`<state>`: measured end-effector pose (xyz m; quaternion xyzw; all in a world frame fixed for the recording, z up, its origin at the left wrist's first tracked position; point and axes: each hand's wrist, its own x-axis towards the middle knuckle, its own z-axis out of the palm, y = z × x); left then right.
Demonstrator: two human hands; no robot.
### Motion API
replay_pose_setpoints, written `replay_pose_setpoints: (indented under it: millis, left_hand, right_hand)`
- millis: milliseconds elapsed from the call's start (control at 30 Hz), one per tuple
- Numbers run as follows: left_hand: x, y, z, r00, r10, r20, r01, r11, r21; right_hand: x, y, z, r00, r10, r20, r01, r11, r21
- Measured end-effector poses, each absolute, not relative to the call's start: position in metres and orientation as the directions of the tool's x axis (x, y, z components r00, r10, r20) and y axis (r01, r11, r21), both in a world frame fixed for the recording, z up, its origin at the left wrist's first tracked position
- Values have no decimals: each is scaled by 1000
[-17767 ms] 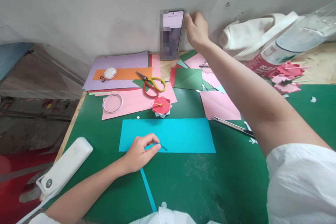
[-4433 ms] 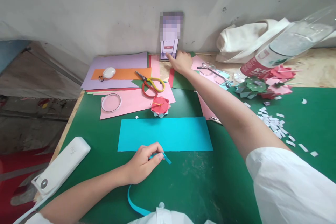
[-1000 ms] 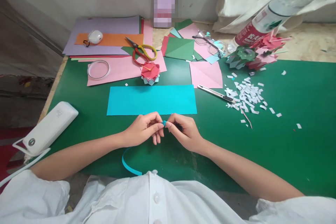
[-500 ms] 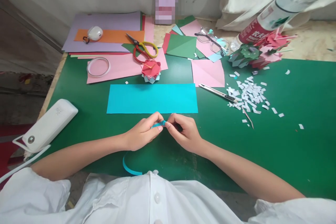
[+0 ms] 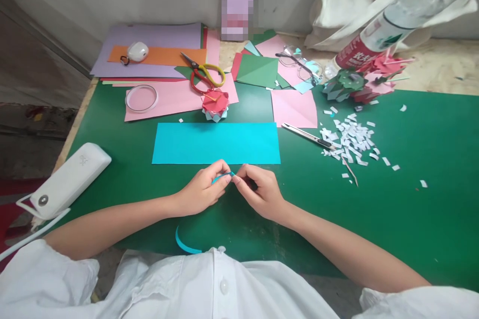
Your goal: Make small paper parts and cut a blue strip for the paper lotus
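Observation:
Between my fingertips is a narrow blue paper strip [image 5: 220, 177]. My left hand [image 5: 204, 187] is closed around it, and a curled length of the same colour [image 5: 186, 245] shows below that wrist, near my shirt. My right hand [image 5: 262, 189] pinches the strip's end between thumb and forefinger. Just beyond both hands lies a flat blue paper rectangle [image 5: 216, 143]. Behind it stands a small folded paper flower [image 5: 215, 104], red on top and pale blue beneath.
Scissors [image 5: 204, 75], a tape roll [image 5: 142, 98] and coloured paper sheets lie at the back. To the right are a utility knife [image 5: 309, 136], white paper scraps [image 5: 354, 139], more paper flowers [image 5: 374, 79] and a leaning bottle [image 5: 377, 35]. A white power bank [image 5: 71, 179] sits left.
The view has tilted slightly, so the table's things sit a little lower. My hands stay together on the strip, with only small finger movement.

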<state>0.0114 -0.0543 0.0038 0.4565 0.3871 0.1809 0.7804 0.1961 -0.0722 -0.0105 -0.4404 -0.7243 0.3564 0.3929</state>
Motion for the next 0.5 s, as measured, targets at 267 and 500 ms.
replay_pose_setpoints:
  millis: [267, 500]
  left_hand:
    - [13, -50, 8, 647, 612, -455, 47, 563, 825]
    - [12, -50, 4, 655, 623, -428, 22, 549, 835]
  right_hand:
    - [197, -71, -11, -337, 907, 251, 381, 375, -845]
    - [198, -71, -11, -350, 903, 248, 368, 376, -850]
